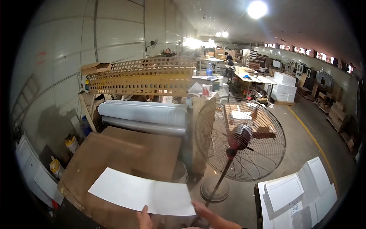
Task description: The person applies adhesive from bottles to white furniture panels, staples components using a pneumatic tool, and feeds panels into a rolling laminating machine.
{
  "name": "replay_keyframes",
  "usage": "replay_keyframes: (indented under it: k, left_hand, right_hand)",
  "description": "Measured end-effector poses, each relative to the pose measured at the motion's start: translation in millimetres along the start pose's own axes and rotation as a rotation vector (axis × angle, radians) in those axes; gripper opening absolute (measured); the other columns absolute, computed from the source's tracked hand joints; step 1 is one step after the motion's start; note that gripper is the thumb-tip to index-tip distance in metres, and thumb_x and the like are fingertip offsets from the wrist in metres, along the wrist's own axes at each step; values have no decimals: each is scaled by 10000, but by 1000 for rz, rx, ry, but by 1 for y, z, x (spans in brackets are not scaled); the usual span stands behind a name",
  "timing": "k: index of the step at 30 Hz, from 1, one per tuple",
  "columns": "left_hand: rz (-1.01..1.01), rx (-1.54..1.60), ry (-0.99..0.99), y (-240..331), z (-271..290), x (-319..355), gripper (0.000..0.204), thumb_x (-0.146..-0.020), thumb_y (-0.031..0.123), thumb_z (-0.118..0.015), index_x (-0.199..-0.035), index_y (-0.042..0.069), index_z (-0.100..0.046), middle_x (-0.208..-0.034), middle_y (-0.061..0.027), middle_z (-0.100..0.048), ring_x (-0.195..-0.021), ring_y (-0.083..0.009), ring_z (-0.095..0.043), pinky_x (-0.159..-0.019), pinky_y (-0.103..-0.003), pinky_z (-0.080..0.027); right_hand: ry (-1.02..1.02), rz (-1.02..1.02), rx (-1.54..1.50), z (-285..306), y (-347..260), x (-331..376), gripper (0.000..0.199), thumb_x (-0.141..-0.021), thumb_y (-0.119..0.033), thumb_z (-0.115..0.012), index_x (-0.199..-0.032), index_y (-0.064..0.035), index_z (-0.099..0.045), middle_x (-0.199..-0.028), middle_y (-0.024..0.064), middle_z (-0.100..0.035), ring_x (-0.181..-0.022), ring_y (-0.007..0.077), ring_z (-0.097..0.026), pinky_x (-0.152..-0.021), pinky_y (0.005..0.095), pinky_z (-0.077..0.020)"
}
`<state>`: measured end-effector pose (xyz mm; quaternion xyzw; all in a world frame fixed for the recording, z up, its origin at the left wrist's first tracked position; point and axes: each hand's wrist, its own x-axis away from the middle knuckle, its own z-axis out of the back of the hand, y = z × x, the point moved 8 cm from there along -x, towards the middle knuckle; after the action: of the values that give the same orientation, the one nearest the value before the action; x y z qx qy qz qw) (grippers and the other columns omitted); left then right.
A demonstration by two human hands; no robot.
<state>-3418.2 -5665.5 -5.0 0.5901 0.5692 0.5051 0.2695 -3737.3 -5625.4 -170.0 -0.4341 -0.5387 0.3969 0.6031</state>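
A flat white rectangular panel [141,192] is held over the brown feed table [126,147] in front of me. My left hand [145,218] grips its near edge, with the thumb on top and the other fingers mostly hidden underneath. At the near right corner, my right hand [201,209] is closed around the panel's short side. Beyond the table is a roller machine, with a pale roller [143,113] above a shiny metal roller [145,126]. Over the rollers rises a yellowish slotted frame [141,78].
A large caged pedestal fan [240,139] stands right of the machine. White door panels [284,191] lie piled at the lower right. Buckets [57,168] line the left wall. Farther back, a person [228,59] is beside worktables, near stacked white boards [281,87].
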Motion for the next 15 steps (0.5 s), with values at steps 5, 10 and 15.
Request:
replay_keyframes:
  k: [5, 10, 15]
  left_hand:
    - [-69, -105, 118, -23, 28, -134, 513, -948, 87, -577, -1429, -38, -452, -1357, -156, -565, -1166, -303, -586, -1027, -445, -458]
    - [185, 56, 15, -22, -108, -273, 488, -946, 131, -619, -1396, -18, -504, -1356, -127, -567, -1210, -269, -558, -1016, -437, -474]
    - [294, -64, 4, -54, -127, -438, 475, -943, 213, -657, -1352, 12, -522, -1256, -104, -613, -1095, -247, -612, -898, -398, -529]
  right_hand:
    - [-6, -501, -300, 7, -18, -113, 436, -1014, -468, -494, -1274, -142, -621, -1298, 45, -668, -1122, 211, -645, -882, 362, -479]
    - [-49, 14, 570, 163, 154, -174, 385, -989, -389, -567, -1203, -77, -636, -1078, 74, -701, -976, 234, -683, -771, 379, -528]
    - [-206, -468, 1167, 206, 172, -104, 469, -959, -430, -610, -1223, -43, -629, -1041, 139, -722, -929, 276, -700, -807, 435, -549]
